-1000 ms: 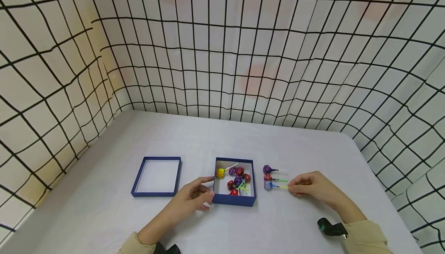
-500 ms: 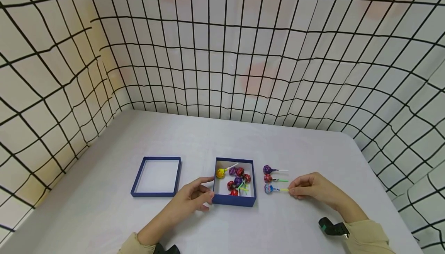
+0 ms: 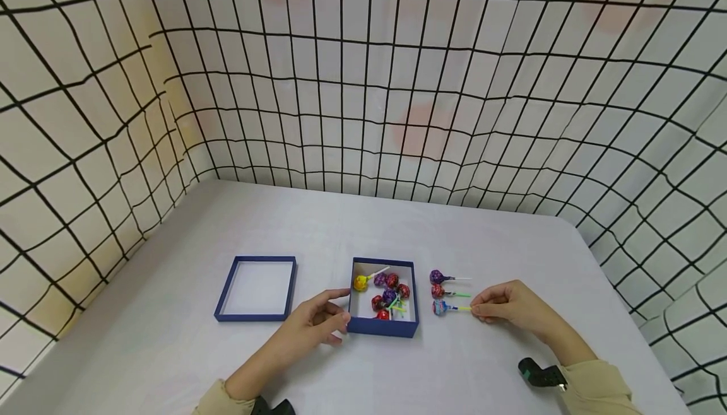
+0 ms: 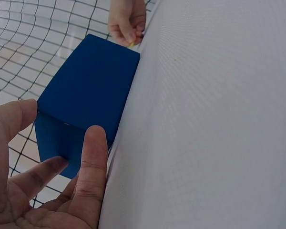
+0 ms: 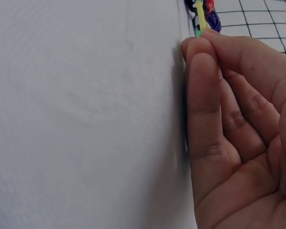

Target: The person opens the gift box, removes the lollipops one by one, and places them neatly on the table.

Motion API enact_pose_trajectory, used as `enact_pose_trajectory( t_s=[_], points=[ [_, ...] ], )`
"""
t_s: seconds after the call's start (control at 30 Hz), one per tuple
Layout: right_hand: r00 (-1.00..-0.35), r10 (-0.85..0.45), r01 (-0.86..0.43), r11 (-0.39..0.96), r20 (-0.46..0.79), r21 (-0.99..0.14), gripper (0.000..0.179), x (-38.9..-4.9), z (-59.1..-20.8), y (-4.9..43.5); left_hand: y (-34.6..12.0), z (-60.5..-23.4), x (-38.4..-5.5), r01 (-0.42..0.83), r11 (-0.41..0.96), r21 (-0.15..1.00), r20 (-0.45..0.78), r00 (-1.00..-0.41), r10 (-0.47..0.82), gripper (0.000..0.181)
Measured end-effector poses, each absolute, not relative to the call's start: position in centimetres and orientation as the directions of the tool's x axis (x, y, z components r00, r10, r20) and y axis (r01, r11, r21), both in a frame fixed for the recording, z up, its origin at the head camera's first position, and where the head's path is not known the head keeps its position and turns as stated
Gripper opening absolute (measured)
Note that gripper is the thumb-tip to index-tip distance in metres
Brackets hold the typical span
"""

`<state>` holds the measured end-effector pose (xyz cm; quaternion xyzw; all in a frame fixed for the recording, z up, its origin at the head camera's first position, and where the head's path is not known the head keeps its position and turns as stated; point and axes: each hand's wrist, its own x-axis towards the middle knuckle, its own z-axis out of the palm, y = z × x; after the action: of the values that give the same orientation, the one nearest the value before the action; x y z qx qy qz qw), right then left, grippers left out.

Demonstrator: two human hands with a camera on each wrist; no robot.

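Observation:
My right hand [image 3: 508, 306] pinches the yellow stick [image 5: 202, 19] of a blue-wrapped lollipop [image 3: 440, 308] between thumb and fingertips, low over the table. Just beyond it lie a red lollipop [image 3: 437, 291] with a green stick and a purple lollipop [image 3: 436, 277] with a white stick, roughly parallel. My left hand [image 3: 315, 321] rests its spread fingertips against the left side of an open blue box [image 3: 382, 327]; the left wrist view shows thumb and fingers touching the box wall [image 4: 88, 81]. Inside the box are a yellow lollipop [image 3: 360, 283] and several red and purple ones.
A shallow blue-rimmed box lid [image 3: 255, 318] with a white inside lies to the left of the box. White cloth covers the table [image 3: 363, 377]. A black grid net [image 3: 369, 96] over white sheeting closes off the back and both sides.
The blue lollipop's head has shifted slightly toward me, widening its gap from the red one, with my right hand still on its stick. My left hand and the box stay put.

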<state>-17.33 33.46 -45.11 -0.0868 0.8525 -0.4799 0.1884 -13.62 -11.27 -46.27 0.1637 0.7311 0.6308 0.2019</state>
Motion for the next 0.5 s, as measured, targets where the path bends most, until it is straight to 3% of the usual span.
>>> enact_pose_trajectory(
  t_s=[0.5],
  points=[
    [-0.92,-0.309,0.032,0.553,-0.241,-0.832,0.026,-17.42,-45.29,33.34,-11.29,-46.15,-13.6,-0.03,0.151,0.988,-0.101,-0.866,0.489,0.059]
  ],
)
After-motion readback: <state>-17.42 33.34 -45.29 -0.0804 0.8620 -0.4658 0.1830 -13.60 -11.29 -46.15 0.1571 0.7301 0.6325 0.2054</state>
